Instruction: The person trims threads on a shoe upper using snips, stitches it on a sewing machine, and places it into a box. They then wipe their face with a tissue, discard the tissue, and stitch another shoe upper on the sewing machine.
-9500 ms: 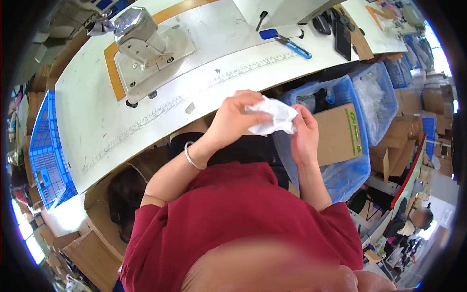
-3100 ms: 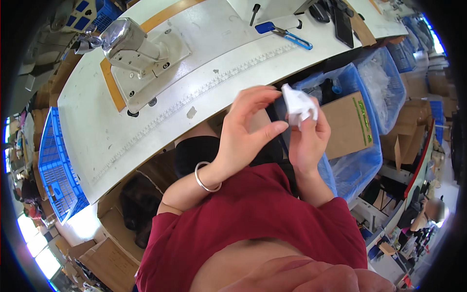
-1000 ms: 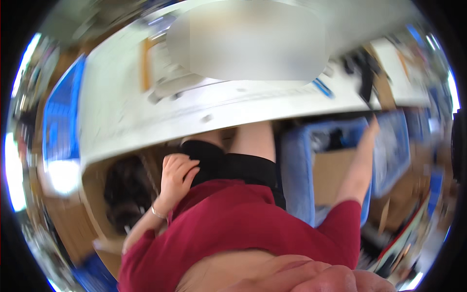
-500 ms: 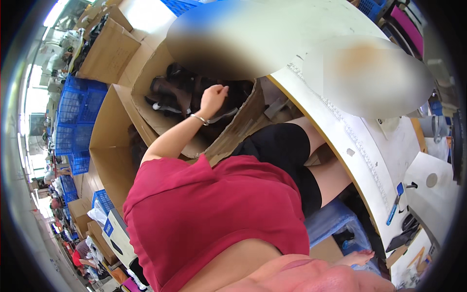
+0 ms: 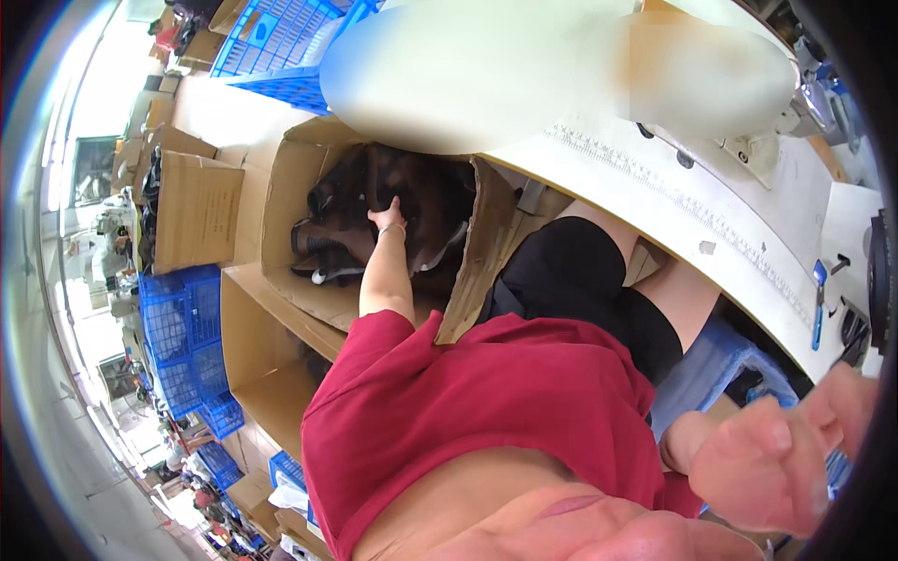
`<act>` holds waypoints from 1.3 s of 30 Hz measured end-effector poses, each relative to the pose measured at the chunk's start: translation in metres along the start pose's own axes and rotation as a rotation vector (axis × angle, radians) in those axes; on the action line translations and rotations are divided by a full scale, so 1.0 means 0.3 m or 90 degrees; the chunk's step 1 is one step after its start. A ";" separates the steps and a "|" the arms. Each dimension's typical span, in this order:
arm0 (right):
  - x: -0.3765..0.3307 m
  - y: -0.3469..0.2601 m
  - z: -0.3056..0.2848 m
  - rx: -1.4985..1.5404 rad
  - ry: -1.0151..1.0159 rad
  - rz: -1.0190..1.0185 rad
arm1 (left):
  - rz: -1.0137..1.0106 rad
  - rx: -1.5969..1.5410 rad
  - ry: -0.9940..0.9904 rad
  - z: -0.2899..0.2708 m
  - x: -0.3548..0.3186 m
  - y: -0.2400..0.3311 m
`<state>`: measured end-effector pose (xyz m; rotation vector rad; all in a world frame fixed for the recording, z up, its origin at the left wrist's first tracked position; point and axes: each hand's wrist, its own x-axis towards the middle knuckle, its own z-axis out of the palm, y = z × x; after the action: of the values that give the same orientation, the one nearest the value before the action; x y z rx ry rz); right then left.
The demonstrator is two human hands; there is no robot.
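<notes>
My left arm stretches into an open cardboard box point(image 5: 281, 210). At the dark brown, partly sheer fabric pieces point(image 5: 426, 201) heaped inside, my left hand point(image 5: 386, 217) has its thumb and a finger apart. The other fingertips are lost against the dark pile, and I make out nothing clearly gripped. A bracelet circles that wrist. My right hand point(image 5: 762, 458) is raised at the lower right, close to the camera, beside the white table point(image 5: 608, 154). Its shape is distorted there, so its fingers cannot be read.
Another cardboard box point(image 5: 257, 327) stands against the first. Blue plastic crates point(image 5: 182, 327) are stacked at the left, with one more blue crate point(image 5: 281, 47) at the top. A ruler scale runs along the table, where a blue-handled tool point(image 5: 819, 304) lies. Blurred patches hide part of the tabletop.
My left hand has moved from above the box onto the dark fabric, its loosely curled fingers now parted. My right hand has come up from beside the blue plastic-covered item. The view has turned.
</notes>
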<state>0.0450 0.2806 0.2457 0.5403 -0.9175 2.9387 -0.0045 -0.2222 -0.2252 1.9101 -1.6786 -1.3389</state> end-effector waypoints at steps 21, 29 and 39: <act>-0.071 -0.123 -0.102 -0.132 -0.162 -0.275 | 0.452 -0.193 0.014 -0.502 -0.402 0.388; -0.046 -0.118 -0.099 0.016 -0.051 -0.287 | 0.932 -0.156 0.212 -0.666 -0.889 0.723; -0.132 -0.097 0.011 -0.031 0.192 -0.486 | 1.344 0.237 -0.375 -0.198 -1.110 0.587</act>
<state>0.0868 0.3062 0.2512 0.3272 -0.5714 2.2165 -0.0396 -0.0003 0.0831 -0.8058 -2.5453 -0.4449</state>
